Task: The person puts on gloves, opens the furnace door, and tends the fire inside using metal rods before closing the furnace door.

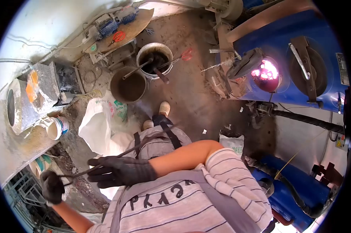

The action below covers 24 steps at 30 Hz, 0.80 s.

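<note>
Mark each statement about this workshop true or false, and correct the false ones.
1. Both the left hand and the right hand are in dark gloves. True.
2. The round opening in the blue tank is dark inside. False: the opening in the blue tank glows brightly.
3. A thin dark rod runs from the left hand past the right hand. True.
4. The white bucket has nothing in it. False: tools stick out of the white bucket.
5. The large white bag lies on the person's left side. True.

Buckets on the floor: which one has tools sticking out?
The large white bucket: handles slant out over its pale rim. The brown bucket beside it has a brown rim.
</note>
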Tool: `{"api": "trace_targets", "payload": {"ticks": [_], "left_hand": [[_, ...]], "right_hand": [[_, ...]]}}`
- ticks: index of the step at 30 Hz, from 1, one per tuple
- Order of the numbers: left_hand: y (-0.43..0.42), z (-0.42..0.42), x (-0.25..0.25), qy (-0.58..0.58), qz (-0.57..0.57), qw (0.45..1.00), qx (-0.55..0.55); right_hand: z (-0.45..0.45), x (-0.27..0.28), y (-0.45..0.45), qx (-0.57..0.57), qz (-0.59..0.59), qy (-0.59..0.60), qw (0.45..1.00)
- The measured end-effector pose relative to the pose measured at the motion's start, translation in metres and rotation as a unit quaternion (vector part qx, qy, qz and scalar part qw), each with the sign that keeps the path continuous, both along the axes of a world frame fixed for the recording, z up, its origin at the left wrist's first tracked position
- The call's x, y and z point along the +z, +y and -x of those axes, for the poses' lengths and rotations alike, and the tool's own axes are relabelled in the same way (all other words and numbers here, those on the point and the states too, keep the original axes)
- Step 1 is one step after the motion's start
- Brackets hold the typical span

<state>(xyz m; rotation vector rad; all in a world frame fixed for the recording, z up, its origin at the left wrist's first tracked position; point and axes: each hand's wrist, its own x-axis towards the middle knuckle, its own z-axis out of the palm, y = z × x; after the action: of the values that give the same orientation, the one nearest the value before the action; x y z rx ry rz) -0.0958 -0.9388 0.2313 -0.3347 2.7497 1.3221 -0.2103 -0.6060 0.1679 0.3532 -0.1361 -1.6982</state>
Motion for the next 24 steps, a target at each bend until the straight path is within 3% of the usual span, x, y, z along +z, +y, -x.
{"api": "trace_targets", "payload": {"ticks": [1,3,6,8,9,11,13,14,15,16,17,18,19,20,21,23,24], "left_hand": [[-0.009,-0.012,0.014,0.012,0.167,0.985,-0.034],[0.005,-0.013,0.057,-0.072,0.059,0.989,0.112],[0.034,-0.007,0.062,-0.036,0.071,0.982,0.173],[0.070,0.010,0.044,-0.013,0.054,0.979,0.197],[0.096,0.024,0.030,-0.035,0.016,0.975,0.217],[0.155,0.059,0.005,-0.099,-0.077,0.957,0.261],[0.214,0.100,-0.019,-0.189,-0.164,0.925,0.286],[0.242,0.131,-0.019,-0.296,-0.221,0.879,0.302],[0.254,0.142,-0.027,-0.298,-0.213,0.886,0.285],[0.260,0.153,-0.038,-0.299,-0.206,0.892,0.270],[0.264,0.164,-0.043,-0.284,-0.184,0.906,0.256],[0.264,0.169,-0.046,-0.269,-0.161,0.918,0.245],[0.249,0.146,-0.075,-0.165,-0.106,0.968,0.159],[0.261,0.168,-0.057,-0.257,-0.146,0.933,0.205],[0.250,0.163,-0.066,-0.279,-0.228,0.882,0.304],[0.224,0.121,-0.078,-0.307,-0.386,0.726,0.479],[0.214,0.103,-0.084,-0.307,-0.446,0.623,0.564]], "right_hand": [[0.009,0.001,-0.001,-0.011,0.042,-0.002,0.999],[0.017,-0.005,-0.006,-0.042,0.094,0.063,0.993],[0.038,-0.029,-0.011,-0.036,0.121,0.136,0.983],[0.081,-0.044,0.002,0.034,0.113,0.137,0.984],[0.113,-0.047,0.022,0.041,0.095,0.237,0.966],[0.169,-0.089,0.044,0.164,0.003,0.479,0.862],[0.230,-0.190,0.079,0.251,-0.052,0.520,0.815],[0.263,-0.258,0.099,0.294,-0.086,0.479,0.823],[0.295,-0.330,0.124,0.320,-0.126,0.455,0.821],[0.320,-0.345,0.154,0.331,-0.223,0.738,0.544],[0.344,-0.362,0.177,0.289,-0.282,0.898,0.175],[0.360,-0.377,0.189,0.334,-0.430,0.821,0.169],[0.376,-0.393,0.201,0.360,-0.591,0.703,0.166],[0.391,-0.409,0.213,0.355,-0.717,0.579,0.160],[0.402,-0.435,0.220,0.401,-0.725,0.557,0.048],[0.426,-0.502,0.259,0.417,-0.635,0.634,-0.140],[0.434,-0.511,0.272,0.422,-0.582,0.678,-0.154]]}}
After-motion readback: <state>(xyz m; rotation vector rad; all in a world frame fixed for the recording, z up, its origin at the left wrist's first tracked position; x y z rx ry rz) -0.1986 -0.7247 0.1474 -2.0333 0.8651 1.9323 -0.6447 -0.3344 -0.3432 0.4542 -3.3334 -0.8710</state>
